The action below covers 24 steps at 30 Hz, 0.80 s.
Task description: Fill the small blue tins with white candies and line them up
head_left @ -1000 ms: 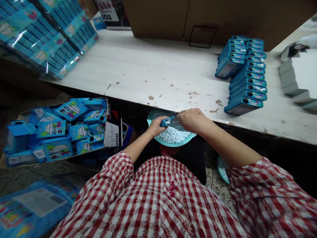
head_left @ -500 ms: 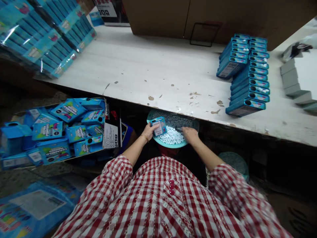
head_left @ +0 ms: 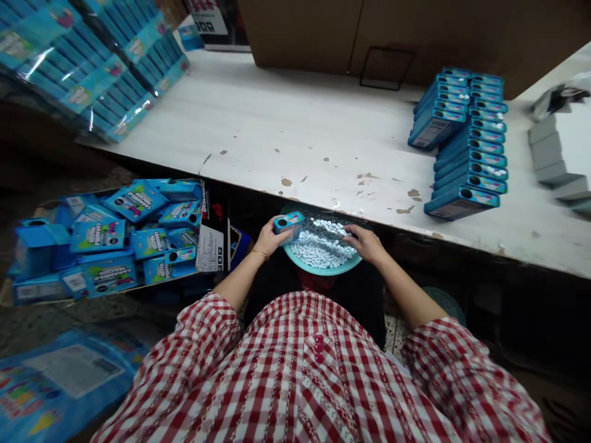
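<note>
A small blue box (head_left: 289, 225) is in my left hand (head_left: 270, 239), tilted over the left rim of a turquoise bowl (head_left: 318, 271). The dark round hole in the box's top end faces up. White candy-like pellets (head_left: 318, 253) fill the bowl. My right hand (head_left: 368, 244) is closed at the bowl's right side, gripping what looks like a scoop (head_left: 330, 227). Pellets heap on the scoop above the rest and hide most of its shape. Its left end is close to the box, with a small gap between.
A white table (head_left: 295, 141) with chipped paint overhangs the bowl's far side. Filled-looking blue boxes (head_left: 466, 166) stand in rows at its right. An open carton (head_left: 213, 246) at left holds several loose blue boxes. Wrapped packs (head_left: 92, 74) stand at the back left.
My right hand has raised the scoop out of the pellets, now heaped. My left hand has moved slightly left and tipped the box so its holed end shows.
</note>
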Each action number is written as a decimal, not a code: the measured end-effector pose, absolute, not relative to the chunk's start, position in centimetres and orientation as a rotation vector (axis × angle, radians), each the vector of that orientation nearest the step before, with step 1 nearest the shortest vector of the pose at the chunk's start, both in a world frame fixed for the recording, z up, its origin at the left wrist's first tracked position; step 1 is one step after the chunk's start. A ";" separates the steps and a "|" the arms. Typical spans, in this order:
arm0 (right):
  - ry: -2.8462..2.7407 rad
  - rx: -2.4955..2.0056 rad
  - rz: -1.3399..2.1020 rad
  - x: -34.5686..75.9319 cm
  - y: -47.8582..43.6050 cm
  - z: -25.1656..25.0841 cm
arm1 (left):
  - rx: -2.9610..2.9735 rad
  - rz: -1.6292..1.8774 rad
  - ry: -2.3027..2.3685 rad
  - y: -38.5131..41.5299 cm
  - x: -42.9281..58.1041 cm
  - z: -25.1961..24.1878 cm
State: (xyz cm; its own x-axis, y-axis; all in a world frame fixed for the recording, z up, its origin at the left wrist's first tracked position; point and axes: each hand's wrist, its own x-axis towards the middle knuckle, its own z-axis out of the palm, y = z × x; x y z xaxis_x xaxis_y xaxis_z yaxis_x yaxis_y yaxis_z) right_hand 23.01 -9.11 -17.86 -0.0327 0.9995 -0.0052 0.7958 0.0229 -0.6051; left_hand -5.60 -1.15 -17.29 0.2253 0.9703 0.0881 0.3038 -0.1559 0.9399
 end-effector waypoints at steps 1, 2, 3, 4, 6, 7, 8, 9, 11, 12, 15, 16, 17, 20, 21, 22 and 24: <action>-1.916 -1.796 0.623 23.3 -9.2 -16.7 | 1.714 0.938 1.228 -1.1 -5.4 -17.2; -1.962 -1.764 0.602 23.5 -9.2 -15.4 | 1.778 0.910 1.227 -1.1 -5.0 -17.1; -2.018 -1.735 0.579 23.6 -9.1 -14.2 | 1.830 0.882 1.218 -1.1 -4.4 -17.0; -2.078 -1.719 0.554 23.6 -9.0 -12.9 | 1.876 0.853 1.207 -1.2 -3.7 -16.9; -2.193 -1.748 0.498 23.3 -8.7 -10.6 | 1.970 0.797 1.181 -1.3 -2.3 -16.7; -2.249 -1.789 0.465 23.0 -8.6 -9.6 | 2.014 0.772 1.170 -1.3 -1.7 -16.7; -2.305 -1.836 0.427 22.6 -8.4 -8.6 | 2.055 0.747 1.159 -1.4 -1.2 -16.6; -2.363 -1.877 0.381 22.2 -8.3 -7.8 | 2.087 0.728 1.153 -1.3 -0.8 -16.6; -2.485 -1.926 0.271 21.4 -8.1 -6.5 | 2.125 0.701 1.148 -1.3 -0.5 -16.5; -2.538 -1.940 0.211 21.0 -8.1 -6.0 | 2.135 0.694 1.144 -1.2 -0.5 -16.6; -2.643 -1.965 0.061 19.6 -8.0 -4.7 | 2.142 0.700 1.130 -1.1 -0.5 -16.7; -2.660 -1.964 0.026 19.2 -8.0 -4.4 | 2.140 0.705 1.130 -1.1 -0.6 -16.7; -2.671 -1.956 -0.003 18.8 -8.0 -4.0 | 2.137 0.710 1.131 -1.1 -0.6 -16.7; -2.676 -1.934 -0.050 18.5 -8.3 -3.2 | 2.106 0.739 1.139 -1.2 -0.6 -16.7; -2.662 -1.940 -0.053 18.8 -8.5 -3.1 | 2.081 0.755 1.146 -1.2 -0.7 -16.6; -2.639 -1.956 -0.049 19.4 -8.8 -3.2 | 2.047 0.773 1.157 -1.3 -0.9 -16.5; -2.570 -2.032 -0.013 21.1 -9.6 -4.4 | 1.959 0.809 1.183 -1.2 -1.6 -16.5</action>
